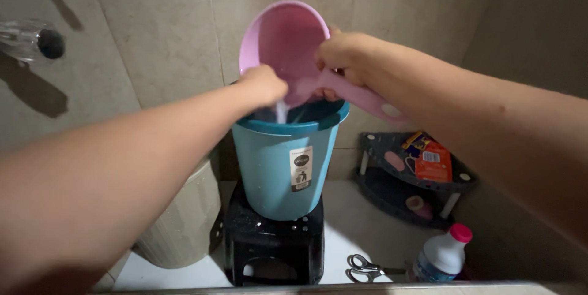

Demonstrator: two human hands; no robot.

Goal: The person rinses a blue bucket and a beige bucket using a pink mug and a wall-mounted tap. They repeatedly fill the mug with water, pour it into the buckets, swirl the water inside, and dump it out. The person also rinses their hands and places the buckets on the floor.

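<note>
Near edge: scissors (362,266) lie flat on the pale floor (361,221), and just right of them stands a white bottle (442,255) with a pink cap. A beige ribbed bin (184,221) sits at near left, partly behind the left forearm.

Middle: a black plastic stool (272,246), wet with droplets, carries a blue bucket (286,166), upright, with a label on its front wall. To the right, a dark corner rack (407,179) holds an orange packet and small items, too dim to tell further.

Over the bucket: a pink scoop (285,44) is tipped steeply, its bowl facing the camera and its lower lip at the bucket's mouth. A thin white stream of water (281,111) falls from it into the bucket. Judged state: pouring is under way; the water level inside the bucket is not visible, so how much remains cannot be told.

Right hand (346,56): fingers curled tight round the scoop's handle where it joins the bowl; the handle's free end sticks out right and downward. Left hand (263,84): closed in a loose fist at the scoop's lower lip, just above the stream; whether it pinches the rim cannot be told.

Far: beige tiled wall (159,32), a clear tap knob (27,39) at upper left.
</note>
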